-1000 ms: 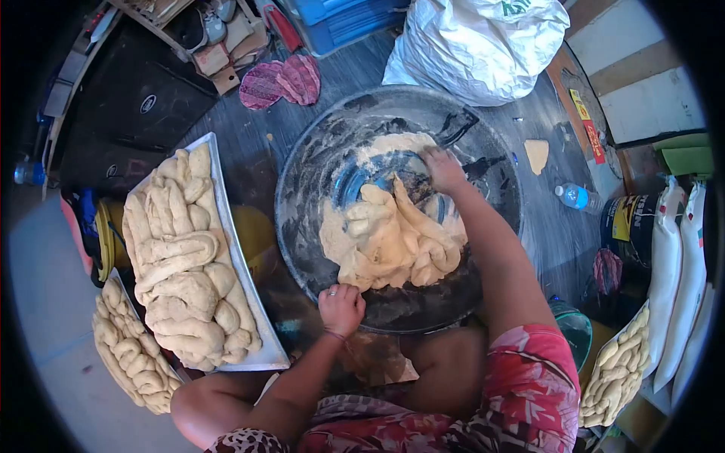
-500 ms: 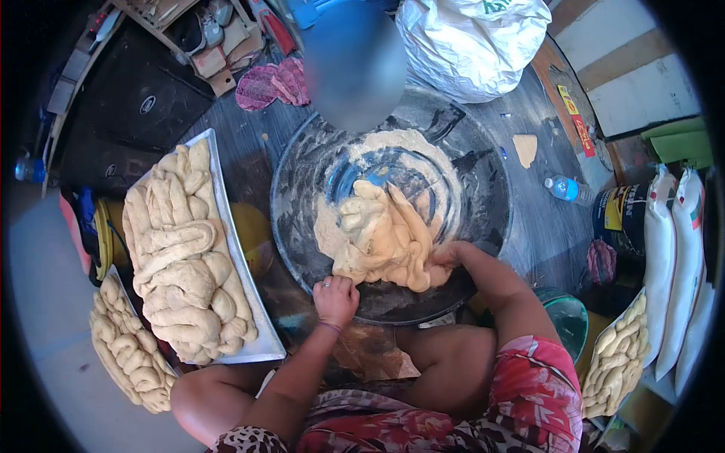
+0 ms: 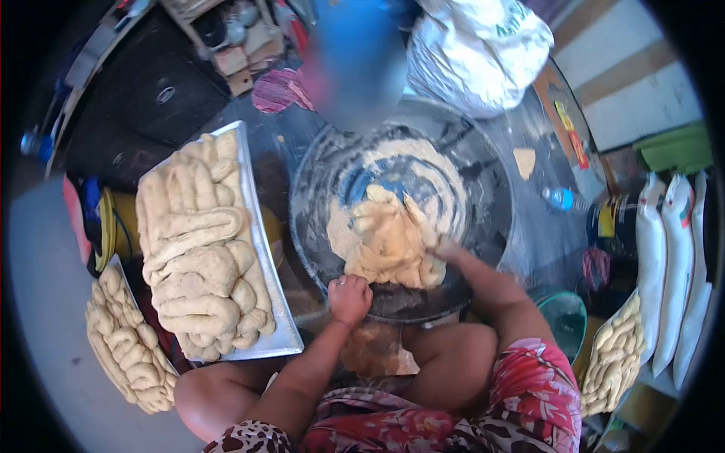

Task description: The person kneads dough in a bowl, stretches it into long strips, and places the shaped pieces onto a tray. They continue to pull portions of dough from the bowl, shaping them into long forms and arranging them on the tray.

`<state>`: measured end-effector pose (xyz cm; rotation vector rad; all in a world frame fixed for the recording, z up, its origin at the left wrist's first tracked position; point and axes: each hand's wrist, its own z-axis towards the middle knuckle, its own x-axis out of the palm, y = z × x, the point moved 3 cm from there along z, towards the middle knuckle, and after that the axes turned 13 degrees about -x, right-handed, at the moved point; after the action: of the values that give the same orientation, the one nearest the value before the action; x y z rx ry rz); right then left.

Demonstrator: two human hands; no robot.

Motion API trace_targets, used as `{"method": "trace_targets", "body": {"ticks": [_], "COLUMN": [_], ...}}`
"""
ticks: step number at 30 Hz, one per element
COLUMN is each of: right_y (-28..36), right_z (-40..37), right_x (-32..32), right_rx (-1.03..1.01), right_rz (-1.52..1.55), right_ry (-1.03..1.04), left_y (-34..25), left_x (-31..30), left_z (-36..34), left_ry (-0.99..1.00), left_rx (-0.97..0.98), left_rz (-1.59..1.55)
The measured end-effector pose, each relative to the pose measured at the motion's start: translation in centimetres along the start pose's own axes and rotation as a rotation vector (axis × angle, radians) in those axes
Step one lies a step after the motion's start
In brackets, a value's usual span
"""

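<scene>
A large mound of pale dough (image 3: pixel 389 241) lies in a wide black basin (image 3: pixel 487 196), with loose flour spread on the basin floor behind it. My left hand (image 3: pixel 350 297) is closed over the basin's near rim, a ring on one finger, right beside the dough's near left edge. At the right side of the mound, my right hand (image 3: pixel 447 251) touches the dough; its fingers are smeared by motion and partly hidden. A flap of dough hangs just below that hand.
Left of the basin, a metal tray (image 3: pixel 264 257) holds thick folded dough strips. More dough pieces (image 3: pixel 128 343) lie lower left, others (image 3: pixel 613 355) lower right. A white sack (image 3: pixel 479 57) stands behind the basin. A water bottle (image 3: pixel 563 198) and a green tub (image 3: pixel 563 321) are to the right.
My right hand has moved up along the dough's right side, and the dough there is bunched differently. My left hand stays at the rim. The whole view has shifted slightly.
</scene>
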<state>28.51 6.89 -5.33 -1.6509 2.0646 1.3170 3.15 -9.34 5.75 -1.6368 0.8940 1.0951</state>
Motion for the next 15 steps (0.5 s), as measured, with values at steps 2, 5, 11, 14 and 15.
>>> {"method": "trace_targets", "body": {"ticks": [2,5,11,14,15], "right_y": [1.0,2.9,18.0,24.3,24.4], "right_z": [-0.6,0.9,-6.8,-14.6,-15.8], "right_x": [-0.1,-0.9,-13.4,-17.0,-17.5], "right_rx": [0.077,0.032,-0.269,-0.505,-0.636], "right_rz": [0.383,1.017,1.148,0.843,0.861], "right_ry": [0.084,-0.033,0.242,0.092,0.004], "left_y": [0.2,0.0,-5.4,-12.1,-13.6], "left_x": [0.0,-0.6,-2.9,-15.3,-18.6], "left_z": [-0.2,-0.1,3.8,3.6,3.8], "left_ry": [-0.04,0.016,0.255,0.605,0.786], "left_rx": [0.004,0.011,-0.155,-0.285,-0.348], "left_rz": [-0.012,0.027,-0.995,-1.899,-2.079]}}
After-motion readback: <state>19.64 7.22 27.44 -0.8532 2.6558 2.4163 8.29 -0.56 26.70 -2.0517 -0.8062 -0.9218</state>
